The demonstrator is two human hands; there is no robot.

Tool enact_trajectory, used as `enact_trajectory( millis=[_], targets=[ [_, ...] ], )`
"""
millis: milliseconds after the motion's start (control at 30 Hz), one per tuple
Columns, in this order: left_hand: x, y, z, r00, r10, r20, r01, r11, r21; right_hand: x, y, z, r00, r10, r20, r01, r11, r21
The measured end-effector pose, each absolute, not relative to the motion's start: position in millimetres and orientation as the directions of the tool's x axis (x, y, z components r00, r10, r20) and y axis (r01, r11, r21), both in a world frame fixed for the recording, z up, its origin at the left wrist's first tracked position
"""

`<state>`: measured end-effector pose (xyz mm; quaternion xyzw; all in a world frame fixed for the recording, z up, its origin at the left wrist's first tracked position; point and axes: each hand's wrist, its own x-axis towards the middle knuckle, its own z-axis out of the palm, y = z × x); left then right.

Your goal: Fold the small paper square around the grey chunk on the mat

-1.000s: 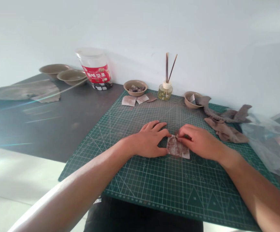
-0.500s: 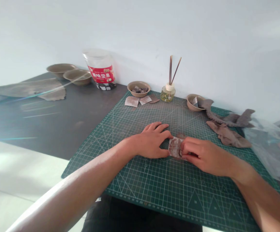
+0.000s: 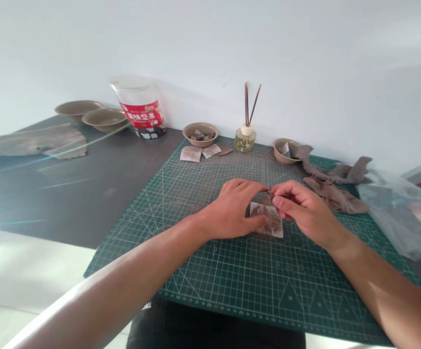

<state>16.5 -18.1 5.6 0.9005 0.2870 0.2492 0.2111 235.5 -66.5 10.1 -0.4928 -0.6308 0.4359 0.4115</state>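
Note:
A whitish square sheet [image 3: 274,225] with brown smudges lies on the green cutting mat [image 3: 232,271]. My left hand [image 3: 237,208] rests at its left side, thumb lying on the sheet and forefinger reaching past its far edge toward my other hand. Just above the sheet's far right corner, my right hand [image 3: 298,206] is closed, thumb and fingers pinched on a small brownish piece [image 3: 269,195] that is mostly hidden by the fingers. The left forefinger's tip is close to that piece; whether it touches cannot be made out.
Behind are a bowl of fragments [image 3: 200,134], smudged squares [image 3: 191,154], a reed diffuser [image 3: 245,138] and another bowl [image 3: 286,151]. Brown cloths [image 3: 337,196] and a plastic bag [image 3: 403,218] lie right. A red-labelled tub [image 3: 143,114], bowls [image 3: 105,118] and a cloth [image 3: 50,140] are left.
My right hand has lifted off the sheet and moved toward its far edge, uncovering more of it. My left thumb has moved onto the sheet. The view has shifted slightly.

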Motion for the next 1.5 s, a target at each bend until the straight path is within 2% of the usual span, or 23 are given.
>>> enact_trajectory(
  millis=[100, 233, 400, 667, 800, 900, 1133, 1233, 1500],
  targets=[
    [24, -19, 6, 0.583, 0.667, 0.464, 0.396, -0.732, 0.555, 225, -69, 7, -0.142, 0.988, 0.057, -0.011, 0.056, -0.998],
    [26, -18, 5, 0.518, 0.616, 0.593, 0.337, -0.784, 0.521, 215, -71, 7, -0.136, 0.991, 0.012, -0.213, -0.018, -0.977],
    [26, -19, 7, 0.464, 0.549, 0.695, 0.294, -0.835, 0.464, 213, -73, 8, -0.203, 0.979, -0.018, -0.277, -0.075, -0.958],
    [28, -24, 7, 0.480, 0.523, 0.704, 0.288, -0.852, 0.437, 217, -70, 12, -0.228, 0.973, -0.046, -0.260, -0.106, -0.960],
    [27, -26, 11, 0.500, 0.517, 0.695, 0.191, -0.848, 0.494, 218, -71, 13, -0.268, 0.963, -0.035, -0.326, -0.125, -0.937],
    [26, -27, 13, 0.528, 0.545, 0.651, 0.082, -0.796, 0.600, 219, -72, 12, -0.321, 0.947, -0.032, -0.373, -0.157, -0.914],
    [30, -28, 6, 0.615, 0.649, 0.448, -0.162, -0.452, 0.877, 219, -70, 10, -0.402, 0.915, 0.018, -0.361, -0.141, -0.922],
    [33, -27, 4, 0.636, 0.647, 0.420, -0.241, -0.351, 0.905, 219, -69, 10, -0.420, 0.907, 0.030, -0.355, -0.134, -0.925],
    [33, -24, 1, 0.629, 0.689, 0.361, -0.240, -0.269, 0.933, 220, -68, 7, -0.434, 0.900, 0.035, -0.381, -0.148, -0.913]
  ],
)
